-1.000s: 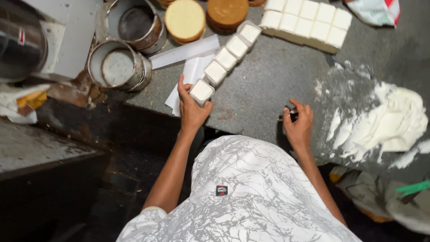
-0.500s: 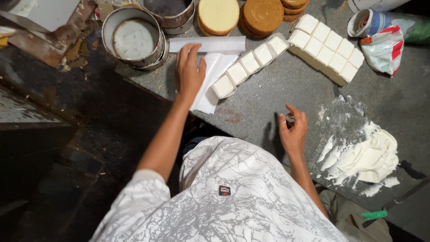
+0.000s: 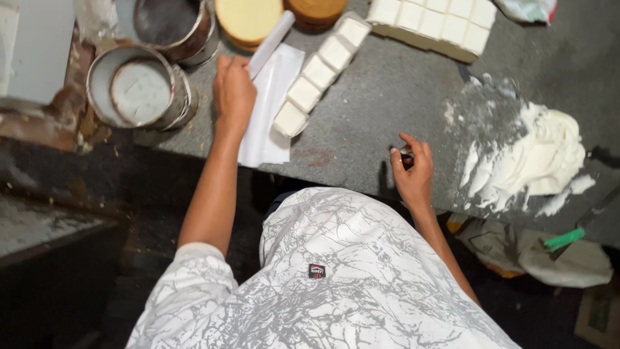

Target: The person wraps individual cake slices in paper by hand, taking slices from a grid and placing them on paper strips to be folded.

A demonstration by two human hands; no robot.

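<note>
Left hand (image 3: 234, 90) lies flat, fingers extended, gripping nothing, on white paper sheet (image 3: 268, 110) overhanging the worktop's (image 3: 381, 110) near edge. Just beside: diagonal row of white blocks (image 3: 320, 71). Right hand (image 3: 412, 169) pinches a small dark object (image 3: 407, 157) (kind unclear) at the near edge.

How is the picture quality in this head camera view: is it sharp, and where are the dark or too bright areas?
Head view: mostly sharp; the left hand on the white paper sheet is slightly soft. The white powder pile on the grey stone tabletop is bright, nearly washed out. The floor below the table edge is deep in shadow. The right hand casts a small shadow leftwards.
</note>
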